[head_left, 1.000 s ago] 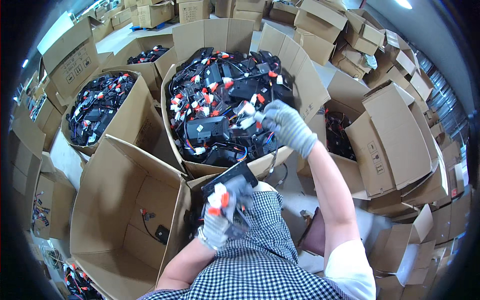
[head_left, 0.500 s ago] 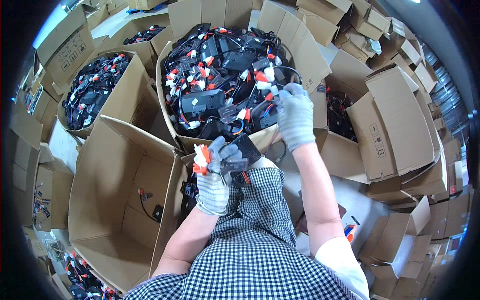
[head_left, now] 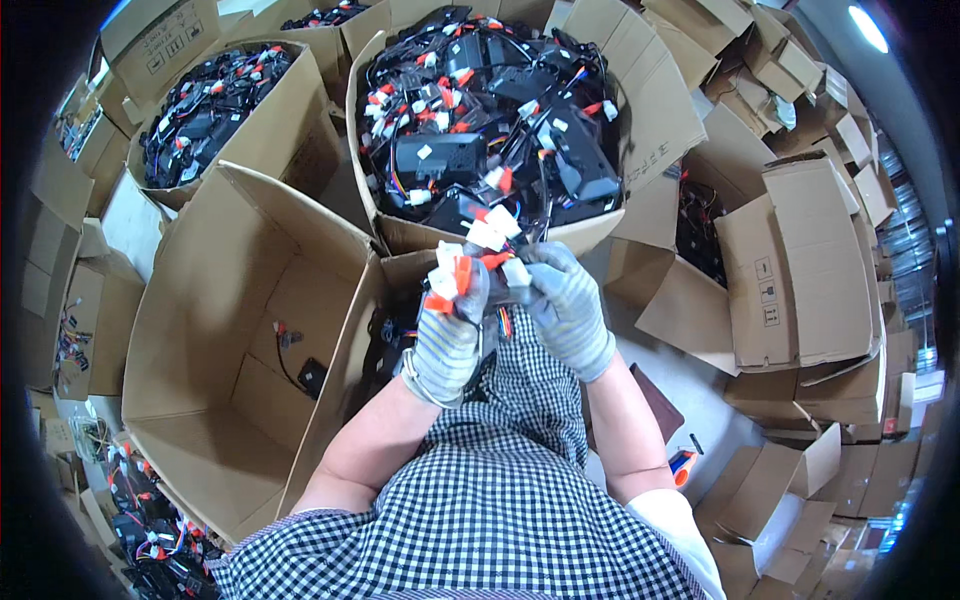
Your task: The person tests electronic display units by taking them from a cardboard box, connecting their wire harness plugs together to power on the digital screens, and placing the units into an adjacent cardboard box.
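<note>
My left hand [head_left: 445,348], in a grey-white striped glove, is closed around black wired modules; their red and white connectors [head_left: 455,278] stick up above the fingers. My right hand [head_left: 572,312], gloved alike, has come up beside it and grips another wired module with white and red plugs [head_left: 493,230]. The two hands almost touch, and how the pieces lie between the fingers is partly hidden. Just beyond them stands a large cardboard box [head_left: 425,237] heaped with black modules [head_left: 437,157], cables and connectors.
To the left, a deep open carton [head_left: 190,445] holds a small black module [head_left: 313,376] with a cable. Another full carton [head_left: 285,115] stands behind it. Loose modules [head_left: 150,525] lie at the lower left. An orange-handled tool [head_left: 683,467] lies on the floor; cartons [head_left: 800,280] crowd the right.
My right hand has drawn back from the large box to my left hand, bringing a wired module with it. My left hand still holds its modules. The view has shifted slightly.
</note>
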